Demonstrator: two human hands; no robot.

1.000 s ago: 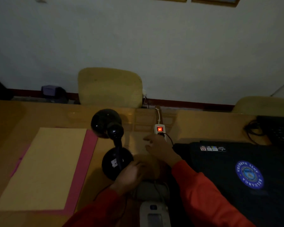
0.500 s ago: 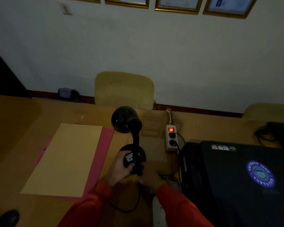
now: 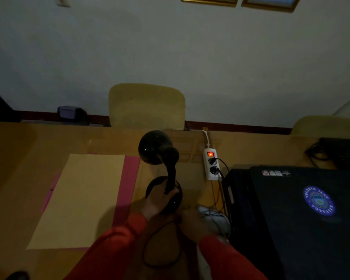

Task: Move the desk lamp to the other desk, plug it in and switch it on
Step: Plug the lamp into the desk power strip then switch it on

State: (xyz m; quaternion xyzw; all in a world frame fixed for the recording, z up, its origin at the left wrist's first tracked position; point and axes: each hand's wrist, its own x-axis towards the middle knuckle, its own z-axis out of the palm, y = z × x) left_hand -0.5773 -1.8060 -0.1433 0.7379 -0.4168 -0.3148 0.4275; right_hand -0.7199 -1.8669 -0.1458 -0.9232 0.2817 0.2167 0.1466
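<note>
A black desk lamp [image 3: 160,152] stands unlit on the wooden desk [image 3: 18,168], its round shade tipped toward the far edge. My left hand [image 3: 160,199] grips the lamp's neck just above the round base [image 3: 175,201]. My right hand [image 3: 192,223] rests low beside the base, where the lamp's black cord [image 3: 150,251] loops toward me; whether it holds the cord is too dark to tell. A white power strip [image 3: 211,164] with a glowing red switch lies right of the lamp, two black plugs in it.
A tan sheet [image 3: 83,199] lies on pink paper [image 3: 127,188] to the left. A dark laptop bag [image 3: 301,215] with a round blue badge fills the right. White cloth and cables [image 3: 214,217] sit by my right hand. Two yellow chairs [image 3: 147,106] stand behind the desk.
My right hand drew back from the power strip to the lamp's base. My left hand shifted from the base up to the neck. The view tilted up and back.
</note>
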